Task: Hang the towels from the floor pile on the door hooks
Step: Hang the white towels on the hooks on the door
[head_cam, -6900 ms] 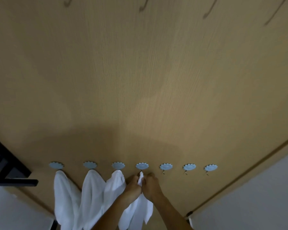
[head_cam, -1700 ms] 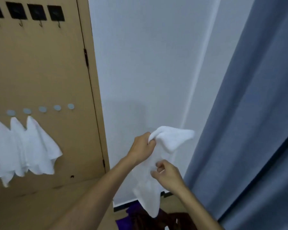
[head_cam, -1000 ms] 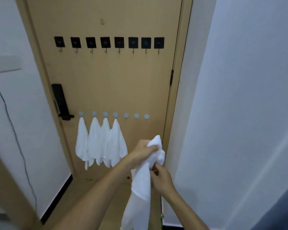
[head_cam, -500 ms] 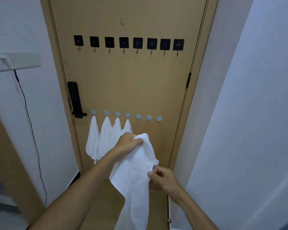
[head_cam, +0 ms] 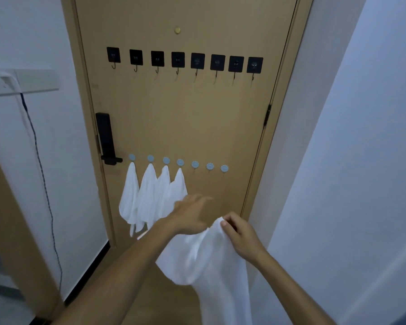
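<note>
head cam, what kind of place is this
Probably a home hallway at a closed wooden door: lock handle, two rows of stick-on hooks, white towels hanging, a wall socket.

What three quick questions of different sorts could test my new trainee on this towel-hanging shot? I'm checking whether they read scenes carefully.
1. True or false: every round pale-blue hook on the tan wooden door holds a towel.
2. How many white cloth towels hang there?
3. Which hand pinches the loose white towel: A left hand, B right hand?

Key: 1 false, three are bare; 2 four; 3 B.
</note>
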Available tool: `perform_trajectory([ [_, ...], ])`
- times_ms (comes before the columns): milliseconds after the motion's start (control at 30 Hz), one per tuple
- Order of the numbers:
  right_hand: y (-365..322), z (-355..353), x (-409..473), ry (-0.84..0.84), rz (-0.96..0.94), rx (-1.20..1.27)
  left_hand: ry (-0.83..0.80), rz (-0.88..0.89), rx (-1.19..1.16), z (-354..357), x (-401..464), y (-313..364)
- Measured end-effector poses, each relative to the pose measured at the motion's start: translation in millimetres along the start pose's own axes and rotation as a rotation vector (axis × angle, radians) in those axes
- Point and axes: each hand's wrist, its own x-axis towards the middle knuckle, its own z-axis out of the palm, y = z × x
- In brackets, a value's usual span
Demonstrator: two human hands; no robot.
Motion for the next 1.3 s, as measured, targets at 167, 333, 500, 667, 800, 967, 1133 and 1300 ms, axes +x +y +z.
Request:
perform_trajectory([
  [167, -13, -8, 4, 0.06, -0.039, 0.013, -0.079, 0.177, -0.299, 5, 6, 43],
  [333, 2, -25, -10, -0.115, 0.147, 0.12, 0.069, 0.176, -0.362, -1, 8, 45],
  [500, 15, -31, -16, -0.102, 0.199, -0.027, 0.171, 0.009, -0.277, -13, 13, 23],
  [667, -16, -32, 1, -0.075, 0.057, 0.018, -0.064, 0.053, -0.347, -7, 6, 17],
  [800, -34, -20, 15, -0.124, 0.03, 0.027, -0.086, 0.133, -0.401, -3, 3, 15],
  [967, -34, -7, 25, -0.144, 0.086, 0.043, -0.051, 0.088, -0.426, -12, -3, -18],
  [1133, -38, 23, 31, -0.226, 0.081, 0.04, -0.068, 0.087, -0.473, -11, -2, -39],
  [1300, -31, 41, 36, -0.235, 0.166, 0.129, -0.14, 0.09, -0.438, -2, 3, -60],
])
